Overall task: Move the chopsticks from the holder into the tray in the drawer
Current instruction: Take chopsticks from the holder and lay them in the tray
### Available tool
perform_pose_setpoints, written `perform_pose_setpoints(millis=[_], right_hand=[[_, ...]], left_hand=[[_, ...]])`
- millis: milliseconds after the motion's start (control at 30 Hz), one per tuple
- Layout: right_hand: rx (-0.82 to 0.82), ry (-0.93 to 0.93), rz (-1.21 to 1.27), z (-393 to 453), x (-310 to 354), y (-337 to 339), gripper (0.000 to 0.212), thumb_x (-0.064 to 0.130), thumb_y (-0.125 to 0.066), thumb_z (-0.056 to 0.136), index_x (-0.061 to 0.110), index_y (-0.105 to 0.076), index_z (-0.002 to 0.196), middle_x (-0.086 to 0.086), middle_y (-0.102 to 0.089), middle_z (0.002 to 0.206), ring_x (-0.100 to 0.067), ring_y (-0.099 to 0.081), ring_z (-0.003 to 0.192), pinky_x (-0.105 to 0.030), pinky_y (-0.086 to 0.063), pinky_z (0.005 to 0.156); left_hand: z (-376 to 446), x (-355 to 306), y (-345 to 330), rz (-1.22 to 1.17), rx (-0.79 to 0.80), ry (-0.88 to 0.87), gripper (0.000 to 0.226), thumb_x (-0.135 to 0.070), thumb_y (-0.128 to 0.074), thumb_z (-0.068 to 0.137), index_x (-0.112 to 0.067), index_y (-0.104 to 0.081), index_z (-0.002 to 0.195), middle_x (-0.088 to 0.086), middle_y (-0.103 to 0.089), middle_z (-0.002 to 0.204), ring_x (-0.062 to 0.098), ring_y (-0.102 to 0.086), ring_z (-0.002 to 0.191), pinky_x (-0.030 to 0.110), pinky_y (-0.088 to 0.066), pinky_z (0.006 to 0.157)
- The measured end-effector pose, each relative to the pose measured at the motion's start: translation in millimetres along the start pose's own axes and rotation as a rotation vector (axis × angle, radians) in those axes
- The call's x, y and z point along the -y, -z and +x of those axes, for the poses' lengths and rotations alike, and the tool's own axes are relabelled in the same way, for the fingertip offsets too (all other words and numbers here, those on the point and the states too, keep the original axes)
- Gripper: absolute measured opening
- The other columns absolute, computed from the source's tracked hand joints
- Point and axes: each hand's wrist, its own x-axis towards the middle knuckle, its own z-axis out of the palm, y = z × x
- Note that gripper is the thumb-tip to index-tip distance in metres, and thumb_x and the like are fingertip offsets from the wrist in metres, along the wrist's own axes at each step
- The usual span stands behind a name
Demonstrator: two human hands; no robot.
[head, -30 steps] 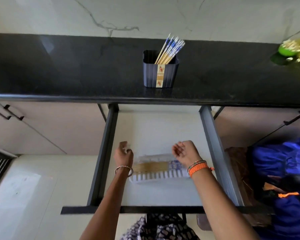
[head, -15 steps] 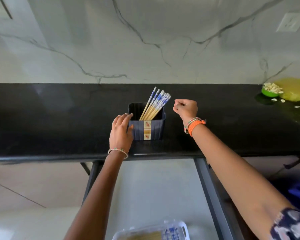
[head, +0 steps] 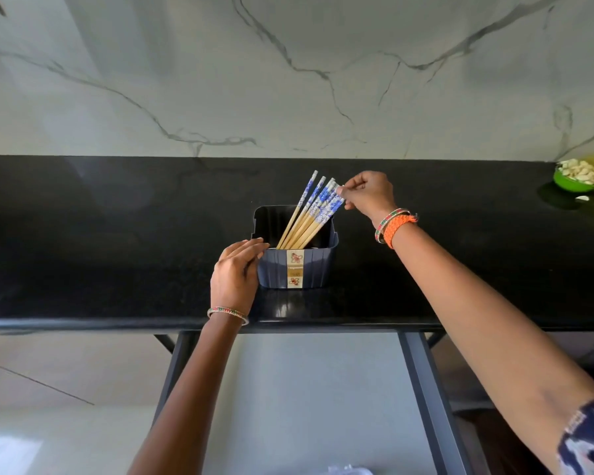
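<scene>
A dark blue ribbed holder (head: 309, 269) stands on the black counter (head: 117, 252), near its front edge. Several wooden chopsticks (head: 309, 217) with blue-and-white patterned tops lean to the right inside it. My left hand (head: 235, 274) rests flat against the holder's left side, fingers curled on its wall. My right hand (head: 366, 193) pinches the patterned top ends of the chopsticks between thumb and fingers. Below the counter the drawer (head: 426, 389) stands pulled out. Only a sliver of the clear tray (head: 348, 470) shows at the bottom edge.
A green bowl (head: 575, 181) of pale pieces sits at the counter's far right, with a few pieces spilled beside it. A marble wall (head: 288, 80) backs the counter. Dark drawer rails run down on both sides of the white drawer floor (head: 306, 399).
Both hands rose from the tray in the drawer to the counter. The left hand settled on the holder's side. The right hand opened from a fist and closed on the chopstick tops.
</scene>
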Motion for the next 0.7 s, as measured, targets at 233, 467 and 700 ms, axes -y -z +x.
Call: perform_pose_setpoints(millis=[233, 467, 700], right_hand=[[0.134, 0.066, -0.134, -8.5, 13.9, 20.1, 0.015, 0.006, -0.070, 0.083, 0.000, -0.073, 0.096, -0.006, -0.070, 0.088, -0.014, -0.067, 0.075, -0.022, -0.057, 0.073], [-0.051, 0.098, 0.035, -34.9, 45.5, 68.9, 0.015, 0.000, -0.070, 0.080, -0.001, -0.073, 0.094, -0.009, -0.071, 0.084, -0.012, -0.066, 0.068, -0.022, -0.059, 0.074], [-0.219, 0.079, 0.334, -102.4, 54.1, 131.7, 0.012, -0.003, -0.068, 0.080, 0.007, -0.069, 0.075, -0.004, -0.065, 0.071, -0.012, -0.063, 0.063, -0.026, -0.058, 0.076]], left_hand=[[1.0, -5.4, 5.4, 0.016, 0.042, 0.009, 0.026, -0.018, -0.050, 0.093, -0.014, -0.066, 0.113, 0.005, -0.065, 0.122, 0.023, -0.054, 0.121, 0.036, -0.046, 0.098], [-12.0, -29.1, 39.3, -0.041, -0.048, -0.016, 0.031, -0.008, -0.044, 0.092, -0.010, -0.059, 0.119, 0.012, -0.062, 0.122, 0.027, -0.060, 0.109, 0.038, -0.053, 0.089], [-64.1, -37.0, 63.2, -0.251, -0.119, 0.099, 0.042, 0.009, -0.040, 0.083, -0.010, -0.055, 0.117, 0.009, -0.066, 0.109, 0.019, -0.061, 0.093, 0.030, -0.052, 0.083]])
